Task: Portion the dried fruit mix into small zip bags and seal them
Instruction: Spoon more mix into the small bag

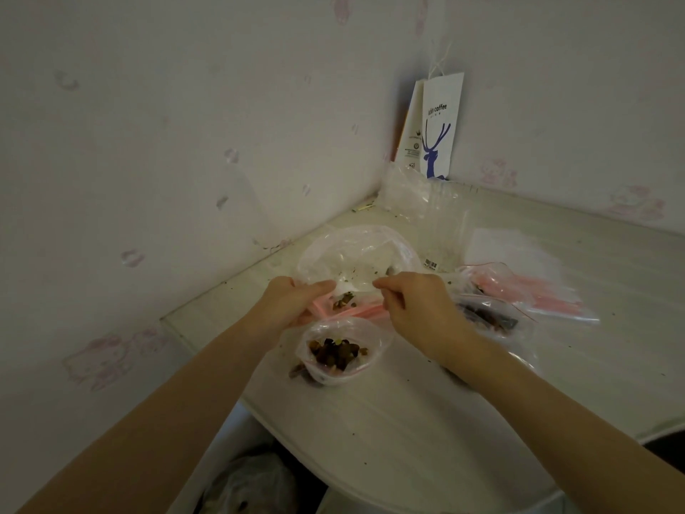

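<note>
Dried fruit mix (335, 353), brown and dark with a few yellowish bits, fills a small clear zip bag (374, 345) lying open-mouthed on the pale worktop (407, 421), nearest the person. In the corner stands a white paper carrier bag (439, 131) printed with a blue deer and the word "coffee"; the word before it is only partly legible. A barcode sticker (431, 264) sits on clear plastic nearby, too small to read.

Just above the open bag, a second small zip bag with a pink strip (365, 310) holds a little mix. The left hand (293, 302) pinches its left end and the right hand (415, 306) pinches its right end. Behind them lies a large, crumpled clear plastic bag (356, 254). To the right are a filled bag (489, 315) and a pack of pink-striped empty bags (533, 291). Crumbs dot the worktop. The wallpaper (148, 142) shows faint pink cartoon figures.
</note>
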